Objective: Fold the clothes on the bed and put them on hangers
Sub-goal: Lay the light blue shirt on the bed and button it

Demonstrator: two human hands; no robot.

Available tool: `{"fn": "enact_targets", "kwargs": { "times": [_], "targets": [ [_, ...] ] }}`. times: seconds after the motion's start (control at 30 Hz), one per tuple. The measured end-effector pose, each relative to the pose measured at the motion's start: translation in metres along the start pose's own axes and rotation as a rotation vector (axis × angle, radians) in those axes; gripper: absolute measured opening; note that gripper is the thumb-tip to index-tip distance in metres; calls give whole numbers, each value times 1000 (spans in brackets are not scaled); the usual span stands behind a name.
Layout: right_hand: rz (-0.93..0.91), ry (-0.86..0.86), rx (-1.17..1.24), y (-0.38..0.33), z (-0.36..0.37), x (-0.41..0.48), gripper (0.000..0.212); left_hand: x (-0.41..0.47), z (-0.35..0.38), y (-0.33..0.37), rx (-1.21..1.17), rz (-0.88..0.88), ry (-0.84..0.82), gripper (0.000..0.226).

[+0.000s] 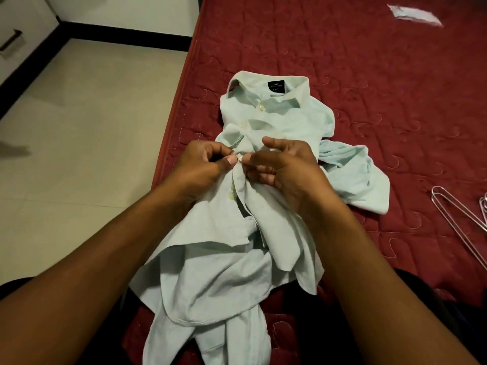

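Observation:
A pale mint-green collared shirt (284, 114) lies face up on the red quilted bed (342, 61), collar at the far end with a dark label inside. Its lower half is bunched toward me. My left hand (203, 164) pinches a small white button on the shirt's front placket between thumb and forefinger. My right hand (284, 167) pinches the opposite placket edge right beside that button. Both hands meet at mid-chest of the shirt. Metal wire hangers (458, 217) lie on the bed at the right edge.
The bed's left edge runs diagonally beside a beige tiled floor (87, 122). A cabinet with a dark handle (10, 40) stands at the top left. A white piece of plastic or paper (413, 13) lies at the far right of the bed.

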State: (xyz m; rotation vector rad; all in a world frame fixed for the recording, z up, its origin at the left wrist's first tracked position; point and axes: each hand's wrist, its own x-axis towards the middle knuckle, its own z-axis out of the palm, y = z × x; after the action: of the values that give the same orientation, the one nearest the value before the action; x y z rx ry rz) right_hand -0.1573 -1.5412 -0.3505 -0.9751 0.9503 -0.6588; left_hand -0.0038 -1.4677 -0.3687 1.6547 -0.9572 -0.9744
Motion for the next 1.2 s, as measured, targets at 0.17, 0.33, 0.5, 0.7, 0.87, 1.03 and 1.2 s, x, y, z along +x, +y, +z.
{"fn": "enact_targets", "kwargs": {
  "times": [0.17, 0.33, 0.5, 0.7, 0.87, 1.03, 1.2],
  "targets": [
    [37, 9, -82, -1, 0, 2, 40, -2, -5, 2, -122, -20, 28, 8],
    [-160, -102, -502, -8, 5, -7, 37, 4, -15, 2, -180, -13, 118, 6],
    [-201, -123, -972, -3, 10, -19, 47, 2, -18, 3, -91, -26, 120, 14],
    [-80, -164, -743, -5, -1, -12, 13, -4, -19, 6, -180, -50, 87, 20],
    [108, -60, -448, -6, -11, -1, 36, -7, -26, 9, -195, -76, 45, 22],
    [148, -163, -410, -5, -15, 1, 21, -7, -27, 13, -158, -142, 5, 22],
    [-4, -340, -686, -11, -9, -10, 7, -7, -24, 10, 49, -97, -74, 42]
  ]
}}
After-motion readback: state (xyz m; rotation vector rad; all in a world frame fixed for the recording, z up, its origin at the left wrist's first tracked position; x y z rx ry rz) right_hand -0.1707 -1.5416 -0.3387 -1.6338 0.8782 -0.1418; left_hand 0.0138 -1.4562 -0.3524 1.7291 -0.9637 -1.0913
